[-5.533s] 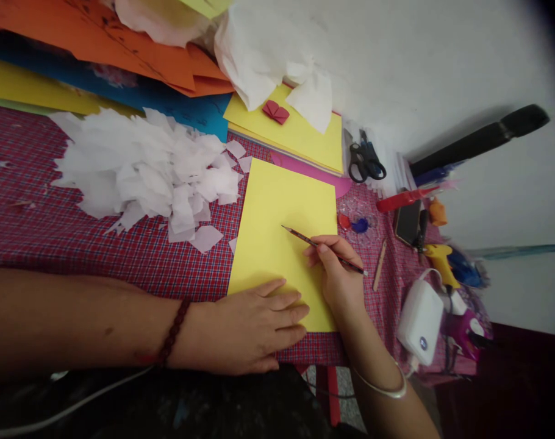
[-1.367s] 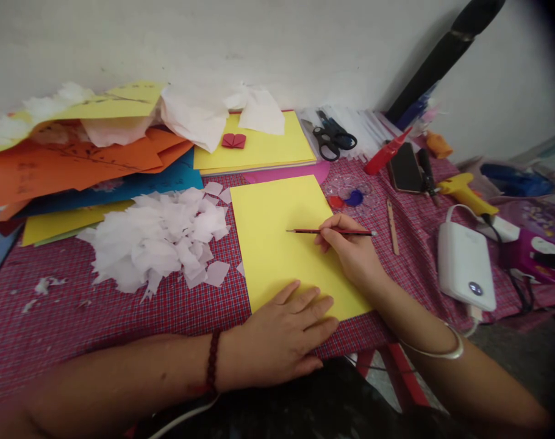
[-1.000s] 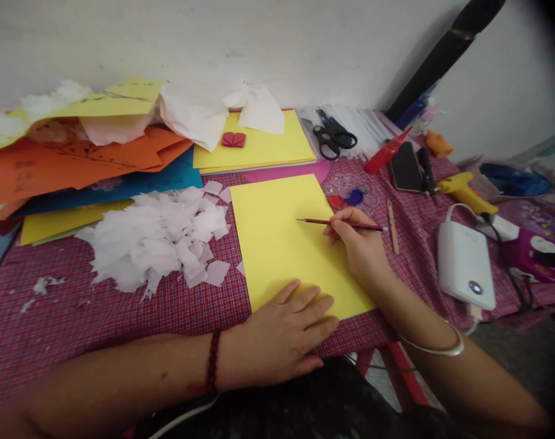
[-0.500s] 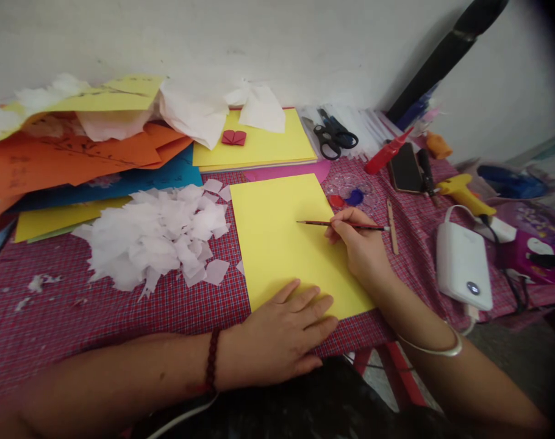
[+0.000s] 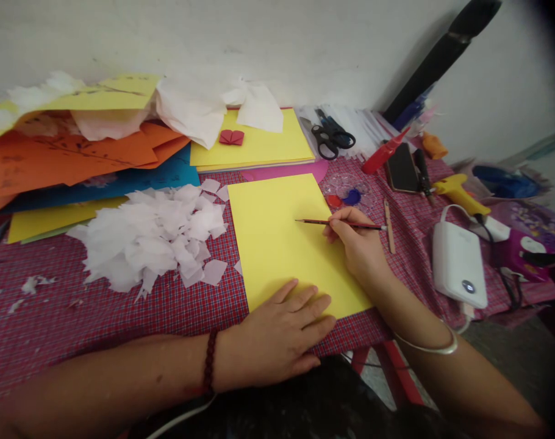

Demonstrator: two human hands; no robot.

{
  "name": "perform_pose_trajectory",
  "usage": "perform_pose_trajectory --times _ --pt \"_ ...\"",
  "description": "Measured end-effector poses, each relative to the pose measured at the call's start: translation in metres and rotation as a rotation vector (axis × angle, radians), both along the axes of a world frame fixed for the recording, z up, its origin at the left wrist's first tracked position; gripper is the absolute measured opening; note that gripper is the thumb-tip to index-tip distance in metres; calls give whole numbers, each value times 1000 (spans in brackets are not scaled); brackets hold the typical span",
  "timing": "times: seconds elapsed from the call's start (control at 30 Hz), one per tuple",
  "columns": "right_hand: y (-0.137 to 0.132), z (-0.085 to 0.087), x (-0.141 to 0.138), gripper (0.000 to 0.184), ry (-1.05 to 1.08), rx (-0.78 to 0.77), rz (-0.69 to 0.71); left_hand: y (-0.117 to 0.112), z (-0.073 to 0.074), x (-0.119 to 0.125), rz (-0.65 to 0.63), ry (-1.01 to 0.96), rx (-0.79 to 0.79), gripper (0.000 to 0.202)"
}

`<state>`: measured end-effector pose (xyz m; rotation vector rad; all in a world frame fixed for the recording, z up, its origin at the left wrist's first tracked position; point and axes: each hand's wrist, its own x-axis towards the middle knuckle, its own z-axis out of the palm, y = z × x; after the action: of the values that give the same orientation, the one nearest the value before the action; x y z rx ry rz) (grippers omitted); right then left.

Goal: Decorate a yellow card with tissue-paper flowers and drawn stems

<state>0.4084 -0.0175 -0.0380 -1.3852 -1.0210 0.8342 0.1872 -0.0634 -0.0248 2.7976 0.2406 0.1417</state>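
A yellow sheet of paper (image 5: 272,238) lies on the red checked cloth in front of me. My left hand (image 5: 277,329) rests flat across its lower edge, fingers spread and holding nothing. Between the fingers of my right hand (image 5: 357,241) is a slim red and black pencil (image 5: 311,222), its point aimed left over the middle of the sheet. Whether the point touches the paper I cannot tell. No marks show on the sheet. Just beyond my right hand sits a clear palette (image 5: 371,192) with red and blue paint.
White tissue pieces (image 5: 153,231) are heaped at left, below stacked coloured papers (image 5: 99,149). Scissors (image 5: 325,143), a red bottle (image 5: 385,152), a phone (image 5: 404,167) and a yellow glue gun (image 5: 460,192) lie at the back right. A white power bank (image 5: 460,265) stands right of my forearm.
The whole view has shifted slightly. Both hands and the pencil keep the same places on the sheet.
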Motion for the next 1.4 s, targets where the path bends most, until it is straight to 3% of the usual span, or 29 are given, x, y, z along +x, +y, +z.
perform_pose_trajectory --times 0.67,1.4 --pt "3 9 5 8 34 -58 -136 -1 -2 1 21 13 19 59" --pt "1 11 7 11 7 -87 -80 -1 -1 1 13 26 18 58"
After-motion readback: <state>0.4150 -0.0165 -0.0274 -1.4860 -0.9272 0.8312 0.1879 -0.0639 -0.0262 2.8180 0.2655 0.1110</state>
